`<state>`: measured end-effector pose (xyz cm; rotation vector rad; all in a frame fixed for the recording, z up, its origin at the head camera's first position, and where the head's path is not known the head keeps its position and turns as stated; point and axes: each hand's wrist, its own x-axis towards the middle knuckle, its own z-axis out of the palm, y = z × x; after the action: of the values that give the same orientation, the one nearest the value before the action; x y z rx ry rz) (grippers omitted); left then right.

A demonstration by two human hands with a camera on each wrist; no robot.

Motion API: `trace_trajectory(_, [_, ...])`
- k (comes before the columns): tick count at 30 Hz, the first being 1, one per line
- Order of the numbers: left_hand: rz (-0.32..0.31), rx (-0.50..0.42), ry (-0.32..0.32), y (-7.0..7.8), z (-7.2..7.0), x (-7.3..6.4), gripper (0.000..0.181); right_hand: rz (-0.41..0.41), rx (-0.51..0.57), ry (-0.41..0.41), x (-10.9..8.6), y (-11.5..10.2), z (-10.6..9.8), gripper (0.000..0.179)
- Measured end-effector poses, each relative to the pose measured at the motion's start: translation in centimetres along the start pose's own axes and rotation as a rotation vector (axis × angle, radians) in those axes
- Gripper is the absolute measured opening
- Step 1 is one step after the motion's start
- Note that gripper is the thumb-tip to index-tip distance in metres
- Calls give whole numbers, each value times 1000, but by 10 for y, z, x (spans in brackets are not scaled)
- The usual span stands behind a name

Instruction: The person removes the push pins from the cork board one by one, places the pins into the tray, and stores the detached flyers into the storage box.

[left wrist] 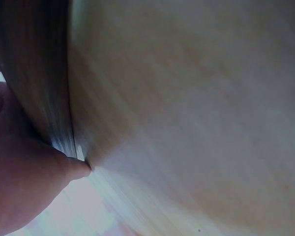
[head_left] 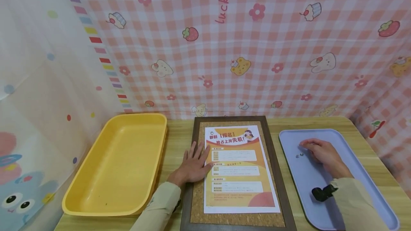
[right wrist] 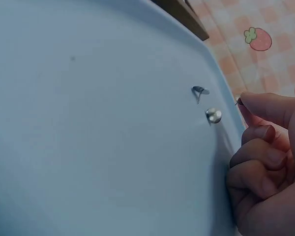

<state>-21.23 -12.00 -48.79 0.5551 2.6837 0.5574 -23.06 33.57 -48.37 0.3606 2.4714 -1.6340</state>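
Picking-up step, seemingly.
Right hand (head_left: pixel 325 156) pinches tiny metal tack (right wrist: pixel 239 102); spread left hand (head_left: pixel 192 168) touches orange paper poster (head_left: pixel 240 172); next likely: steady carrying.

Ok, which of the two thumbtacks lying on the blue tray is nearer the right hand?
The thumbtack whose shiny head shows face-on in the right wrist view; the other thumbtack, its pin showing, lies farther off.
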Motion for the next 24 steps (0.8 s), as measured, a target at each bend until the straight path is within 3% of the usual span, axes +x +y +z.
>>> trace_trajectory(10, [3, 5, 21, -6, 7, 4, 68, 13, 4, -33, 2, 5, -2, 10])
trace_trajectory(17, [12, 7, 16, -1, 0, 1, 68, 19, -59, -51, 4, 6, -1, 20])
trace_trajectory(24, [-11, 16, 11, -7, 7, 6, 69, 6, -98, -60, 3, 8, 2, 29])
